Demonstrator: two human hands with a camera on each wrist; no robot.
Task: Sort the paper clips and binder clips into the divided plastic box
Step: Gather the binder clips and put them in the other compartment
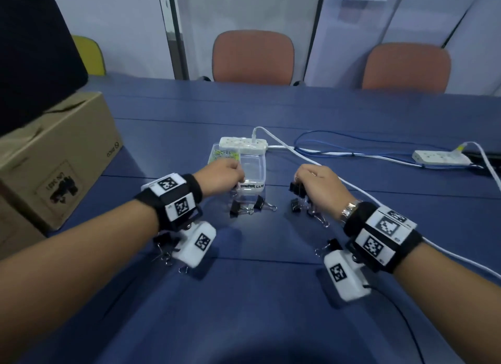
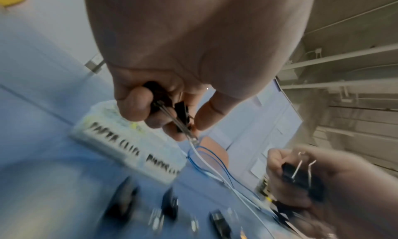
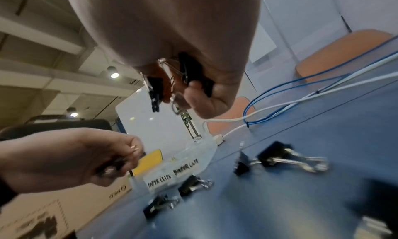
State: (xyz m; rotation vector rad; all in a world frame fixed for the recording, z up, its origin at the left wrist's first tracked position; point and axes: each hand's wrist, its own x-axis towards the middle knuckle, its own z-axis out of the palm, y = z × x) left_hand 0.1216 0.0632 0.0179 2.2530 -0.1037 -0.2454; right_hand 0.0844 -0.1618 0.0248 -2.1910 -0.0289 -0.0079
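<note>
Left hand (image 1: 222,174) curled, grip clamped on black binder clips (image 2: 180,111) over the near edge of the divided plastic box (image 1: 253,171). Right hand (image 1: 318,183) just right of the box, grip likewise clamped on black binder clips (image 3: 194,72). More binder clips (image 1: 248,206) scattered on the blue surface (image 1: 271,296) before the box. Yellow-green paper clips (image 1: 223,155) in the left compartment.
</note>
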